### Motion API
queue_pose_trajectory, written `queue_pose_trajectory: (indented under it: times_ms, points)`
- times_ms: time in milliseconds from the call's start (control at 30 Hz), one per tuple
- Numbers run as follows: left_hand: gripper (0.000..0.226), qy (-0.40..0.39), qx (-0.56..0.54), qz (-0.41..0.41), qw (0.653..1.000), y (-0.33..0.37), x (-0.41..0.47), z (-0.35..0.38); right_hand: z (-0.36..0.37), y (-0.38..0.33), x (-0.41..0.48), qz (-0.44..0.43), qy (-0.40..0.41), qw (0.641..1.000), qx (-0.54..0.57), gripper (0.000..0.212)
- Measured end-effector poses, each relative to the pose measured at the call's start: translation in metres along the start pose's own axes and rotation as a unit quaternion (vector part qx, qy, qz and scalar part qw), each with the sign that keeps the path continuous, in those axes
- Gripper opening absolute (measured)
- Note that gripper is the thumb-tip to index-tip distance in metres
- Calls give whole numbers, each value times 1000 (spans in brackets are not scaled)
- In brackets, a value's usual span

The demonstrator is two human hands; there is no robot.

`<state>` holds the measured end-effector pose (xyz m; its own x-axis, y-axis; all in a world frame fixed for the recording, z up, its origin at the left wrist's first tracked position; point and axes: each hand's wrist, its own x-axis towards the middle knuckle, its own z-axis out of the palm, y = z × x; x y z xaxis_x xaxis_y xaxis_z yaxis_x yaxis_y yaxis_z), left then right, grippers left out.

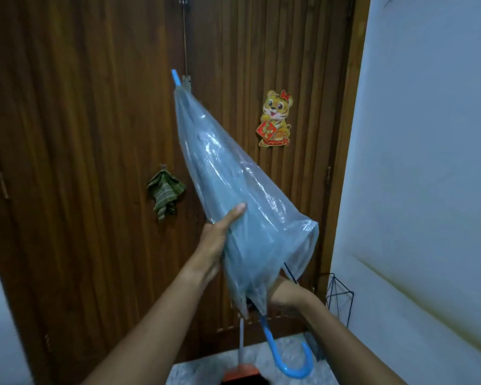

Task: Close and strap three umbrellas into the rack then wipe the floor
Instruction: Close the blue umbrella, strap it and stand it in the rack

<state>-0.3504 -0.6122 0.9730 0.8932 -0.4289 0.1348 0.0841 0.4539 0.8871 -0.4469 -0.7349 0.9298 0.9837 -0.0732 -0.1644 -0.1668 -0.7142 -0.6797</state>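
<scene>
Background: a dark wooden door (95,134) filled the view; a pale wall (428,134) stood at 3 o'clock; a strip of speckled floor (206,368) showed at 6 o'clock
Door items: a tiger sticker (275,119) sat at 1 o'clock from the frame's centre; a green cloth (165,194) hung from a hook at 9 o'clock
Umbrella: a clear bluish umbrella (233,190) was folded loosely and held aslant in mid-air before the door; its blue tip (175,77) pointed to 11 o'clock; its blue hooked handle (295,365) hung at 5 o'clock
Left hand: the left hand (222,237) gripped the canopy's middle from 8 o'clock; the thumb lay flat along the plastic; the other fingers were hidden behind it
Right hand: the right hand (286,297) clasped the gathered canopy just above the handle; its fingers were mostly hidden
Rack: a black wire rack (340,298) stood by the wall at 4 o'clock, apart from the umbrella
Floor item: a white pole (241,340) rose from an orange base (240,374) at 6 o'clock
</scene>
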Motion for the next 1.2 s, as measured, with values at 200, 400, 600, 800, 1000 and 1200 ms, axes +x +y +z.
queue_pose_trajectory:
  times_ms: [200, 400, 600, 800, 1000, 1200]
  points:
    - [35, 224, 55, 100, 968, -12, 14, -27, 2, -7, -7, -31, -42, 996, 77, 20]
    - [54, 251, 109, 136, 952, -5, 27, -55, -18, -24, -26, -112, 234, 965, -23, 47]
    - [23, 91, 33, 95, 991, -14, 9, -3, -33, -50, 10, -69, 279, 939, -189, 146]
    - [29, 37, 17, 22, 999, -12, 4, 14, -6, -30, 31, -105, 340, 930, -93, 131]
    - [34, -57, 126, 33, 990, 8, -12, 15, 3, -19, 38, -104, 370, 921, 59, 68]
    - [85, 99, 232, 164, 954, 30, -16, -11, -32, -29, 22, -126, 263, 941, 170, 40]
